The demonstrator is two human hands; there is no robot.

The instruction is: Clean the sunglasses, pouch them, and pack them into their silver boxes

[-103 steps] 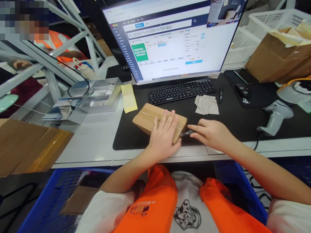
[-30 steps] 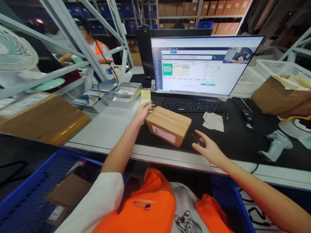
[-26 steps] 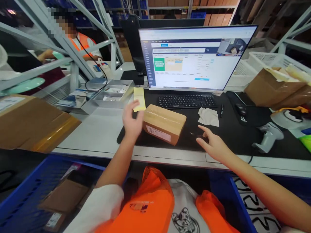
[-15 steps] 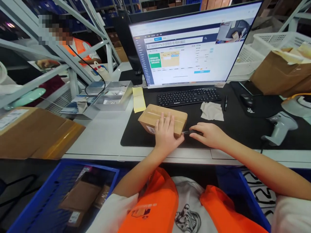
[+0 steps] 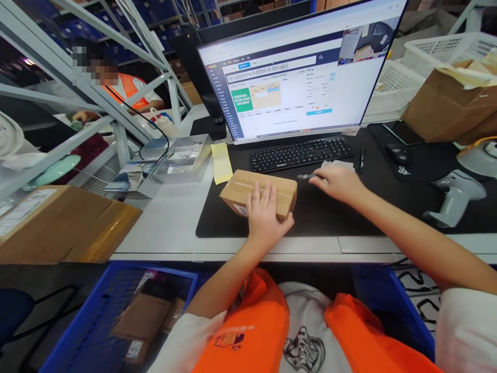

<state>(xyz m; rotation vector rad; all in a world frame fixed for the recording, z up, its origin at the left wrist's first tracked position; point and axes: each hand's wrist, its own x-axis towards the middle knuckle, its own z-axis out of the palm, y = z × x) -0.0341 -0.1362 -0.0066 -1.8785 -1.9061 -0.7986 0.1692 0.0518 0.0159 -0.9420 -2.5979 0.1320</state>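
Note:
A taped brown cardboard box [image 5: 240, 187] lies on the black desk mat, a white label partly showing on its near side. My left hand [image 5: 266, 210] holds it, fingers spread over the top and thumb at the near right corner. To the right of the box, my right hand [image 5: 337, 181] is closed around a utility knife [image 5: 305, 176], whose tip is blurred and points left, apart from the cardboard. Most of the knife's handle is hidden in the fingers. A crumpled pale paper [image 5: 337, 164] lies behind that hand.
Behind the box stand a keyboard [image 5: 301, 154] and a monitor [image 5: 295, 88]. Yellow notes [image 5: 221, 163] lie at its left. A scanner [image 5: 452, 199] and mouse [image 5: 396, 154] are at right. A larger carton [image 5: 73, 228] sits at left, above a blue crate [image 5: 83, 316]. A person sits beyond the frame.
My right hand has moved up and away from the box's near right corner, taking the utility knife off the cardboard. My left hand stays on the box.

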